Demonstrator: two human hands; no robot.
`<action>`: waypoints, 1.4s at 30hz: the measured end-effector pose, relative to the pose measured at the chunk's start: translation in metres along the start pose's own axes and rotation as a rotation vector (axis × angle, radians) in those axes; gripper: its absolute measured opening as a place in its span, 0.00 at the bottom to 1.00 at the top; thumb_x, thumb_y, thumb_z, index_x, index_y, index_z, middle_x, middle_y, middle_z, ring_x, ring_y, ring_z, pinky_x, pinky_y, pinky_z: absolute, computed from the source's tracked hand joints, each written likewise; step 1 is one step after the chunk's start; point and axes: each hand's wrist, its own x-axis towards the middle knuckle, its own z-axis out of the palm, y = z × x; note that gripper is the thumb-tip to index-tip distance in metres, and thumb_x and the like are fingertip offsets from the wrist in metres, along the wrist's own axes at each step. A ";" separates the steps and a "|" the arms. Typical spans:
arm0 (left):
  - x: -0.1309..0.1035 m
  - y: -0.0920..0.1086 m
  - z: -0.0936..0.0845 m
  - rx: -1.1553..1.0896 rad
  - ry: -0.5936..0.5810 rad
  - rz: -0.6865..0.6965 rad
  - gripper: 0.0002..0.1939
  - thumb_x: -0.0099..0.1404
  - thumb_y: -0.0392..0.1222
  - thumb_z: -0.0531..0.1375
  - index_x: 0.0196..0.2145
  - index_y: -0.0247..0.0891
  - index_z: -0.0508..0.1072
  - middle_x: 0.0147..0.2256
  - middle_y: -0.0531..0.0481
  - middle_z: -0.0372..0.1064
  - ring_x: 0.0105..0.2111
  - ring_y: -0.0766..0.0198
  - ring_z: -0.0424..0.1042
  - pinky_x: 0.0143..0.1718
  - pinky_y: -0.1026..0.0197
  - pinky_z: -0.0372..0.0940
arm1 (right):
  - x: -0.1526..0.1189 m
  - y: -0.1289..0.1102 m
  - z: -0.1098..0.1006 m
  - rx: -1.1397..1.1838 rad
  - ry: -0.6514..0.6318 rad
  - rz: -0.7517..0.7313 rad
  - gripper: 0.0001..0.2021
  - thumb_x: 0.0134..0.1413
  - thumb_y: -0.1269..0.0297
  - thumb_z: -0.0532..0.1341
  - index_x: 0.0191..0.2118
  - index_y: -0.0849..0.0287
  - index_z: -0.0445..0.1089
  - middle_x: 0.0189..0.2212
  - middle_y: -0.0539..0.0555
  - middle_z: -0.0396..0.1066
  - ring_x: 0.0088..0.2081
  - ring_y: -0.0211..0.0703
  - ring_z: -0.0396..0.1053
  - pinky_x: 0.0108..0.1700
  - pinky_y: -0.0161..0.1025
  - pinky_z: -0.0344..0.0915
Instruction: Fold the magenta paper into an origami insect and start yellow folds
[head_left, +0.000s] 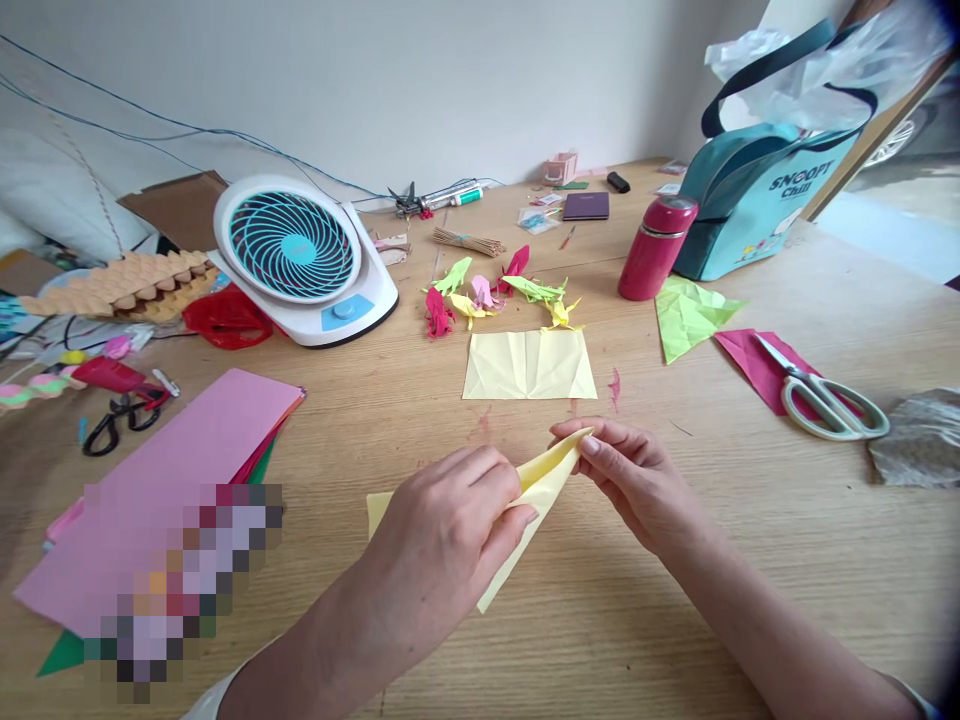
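Note:
A folded piece of yellow paper (536,492) is held between my two hands above the front middle of the table. My left hand (457,525) is closed on its middle, fingers over the fold and thumb along the near side, hiding part of it. At the paper's upper right tip, my right hand (637,475) pinches with thumb and fingers. Another pale yellow creased sheet (529,366) lies flat just beyond my hands. Behind that sheet sit several small folded paper figures (481,292) in green, red, pink and yellow.
Pink paper sheets (172,470) and black-handled scissors (124,420) lie left, near a white fan (300,255). To the right are a red bottle (654,252), a teal bag (742,205), green paper (690,315) and light-handled scissors (832,405) over red paper.

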 end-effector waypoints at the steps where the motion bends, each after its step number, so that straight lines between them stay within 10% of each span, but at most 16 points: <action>1: 0.000 0.000 0.000 0.001 0.003 0.002 0.10 0.70 0.33 0.55 0.28 0.37 0.64 0.30 0.54 0.64 0.31 0.66 0.66 0.32 0.61 0.58 | 0.000 -0.001 0.001 0.011 0.006 0.003 0.11 0.53 0.52 0.68 0.40 0.49 0.81 0.36 0.50 0.75 0.35 0.38 0.64 0.43 0.37 0.62; 42: 0.001 0.001 -0.004 0.032 0.014 0.025 0.12 0.70 0.33 0.54 0.27 0.37 0.64 0.29 0.54 0.65 0.30 0.65 0.65 0.31 0.61 0.56 | 0.002 0.001 0.003 0.130 0.067 0.025 0.11 0.47 0.53 0.72 0.35 0.51 0.82 0.34 0.51 0.79 0.32 0.37 0.68 0.39 0.36 0.67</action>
